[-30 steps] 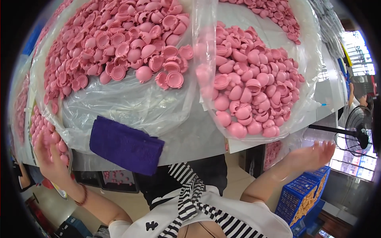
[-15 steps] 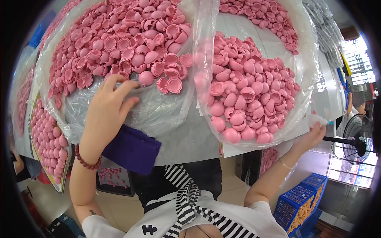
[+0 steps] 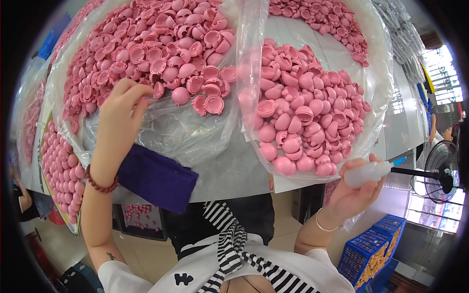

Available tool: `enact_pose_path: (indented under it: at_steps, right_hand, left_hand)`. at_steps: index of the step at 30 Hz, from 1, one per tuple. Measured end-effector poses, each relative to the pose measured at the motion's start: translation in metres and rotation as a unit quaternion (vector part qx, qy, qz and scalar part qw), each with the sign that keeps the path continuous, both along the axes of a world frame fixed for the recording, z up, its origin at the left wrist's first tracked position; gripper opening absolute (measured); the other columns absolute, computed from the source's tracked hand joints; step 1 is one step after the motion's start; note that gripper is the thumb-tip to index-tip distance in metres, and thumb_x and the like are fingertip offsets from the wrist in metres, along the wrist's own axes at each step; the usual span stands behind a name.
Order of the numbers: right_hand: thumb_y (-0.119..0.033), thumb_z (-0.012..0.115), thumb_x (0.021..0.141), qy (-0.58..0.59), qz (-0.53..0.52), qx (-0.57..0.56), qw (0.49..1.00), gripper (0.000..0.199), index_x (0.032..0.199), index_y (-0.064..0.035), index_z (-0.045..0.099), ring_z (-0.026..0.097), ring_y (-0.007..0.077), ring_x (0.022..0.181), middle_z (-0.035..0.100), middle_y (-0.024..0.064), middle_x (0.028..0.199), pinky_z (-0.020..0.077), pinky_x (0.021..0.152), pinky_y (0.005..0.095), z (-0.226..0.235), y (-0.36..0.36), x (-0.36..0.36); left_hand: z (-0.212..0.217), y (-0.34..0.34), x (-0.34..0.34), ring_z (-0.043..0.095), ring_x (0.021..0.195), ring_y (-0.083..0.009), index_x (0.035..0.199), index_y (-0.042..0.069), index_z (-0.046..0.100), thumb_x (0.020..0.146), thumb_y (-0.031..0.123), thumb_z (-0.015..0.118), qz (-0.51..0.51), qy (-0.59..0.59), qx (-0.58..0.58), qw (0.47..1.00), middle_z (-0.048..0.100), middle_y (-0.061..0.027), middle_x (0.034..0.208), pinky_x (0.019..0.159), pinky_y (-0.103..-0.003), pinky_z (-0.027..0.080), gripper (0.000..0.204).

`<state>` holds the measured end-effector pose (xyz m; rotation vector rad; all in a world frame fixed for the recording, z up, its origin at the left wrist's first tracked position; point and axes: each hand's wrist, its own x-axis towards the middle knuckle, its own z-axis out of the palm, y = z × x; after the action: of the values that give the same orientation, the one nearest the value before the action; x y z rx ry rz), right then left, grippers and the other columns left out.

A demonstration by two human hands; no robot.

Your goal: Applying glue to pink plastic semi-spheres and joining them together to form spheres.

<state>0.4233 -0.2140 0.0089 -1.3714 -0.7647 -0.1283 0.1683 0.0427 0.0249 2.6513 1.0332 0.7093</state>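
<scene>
My left hand reaches into a clear plastic bag heaped with pink half-shell pieces; its fingertips close on one pink shell at the pile's near edge. A bead bracelet circles that wrist. My right hand is low at the table's right edge, holding a small whitish squeeze bottle with a blue tip. A second clear bag of pink shells lies just above that hand.
A folded purple cloth hangs over the table's near edge. More pink parts fill a tray at the left and a pile at the far right. A blue crate and a standing fan are on the right.
My left hand rose from below the table edge into the left bag and now pinches a shell. My right hand came up toward the table with the bottle.
</scene>
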Motion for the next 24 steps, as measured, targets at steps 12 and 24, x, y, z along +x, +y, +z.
enact_pose_path:
  at_steps: [12,24]
  right_hand:
    - [-0.052,0.051,0.081,0.251,0.361,-0.049,0.897,0.055,0.103,-0.0044,0.036,0.052,0.0154,0.048,0.060,0.0142,0.064,0.0397,0.046,0.0229,0.001,0.032,-0.103]
    - [-0.022,0.054,0.084,0.221,0.432,0.020,0.874,0.044,0.112,0.0032,0.030,0.061,0.0209,0.070,0.058,0.0181,0.083,0.0497,0.063,0.0298,-0.010,0.032,-0.094]
  left_hand:
    - [0.002,-0.142,0.017,0.056,0.093,-0.0207,0.104,-0.004,0.049,0.069,-0.001,0.069,-0.137,-0.395,-0.644,0.641,0.057,-0.0209,0.103,0.082,-0.030,0.043,0.041]
    - [-0.024,-0.159,0.015,0.050,0.106,-0.0219,0.114,-0.007,0.045,0.085,-0.003,0.043,-0.183,-0.476,-0.637,0.578,0.048,-0.0202,0.116,0.089,-0.031,0.041,0.029]
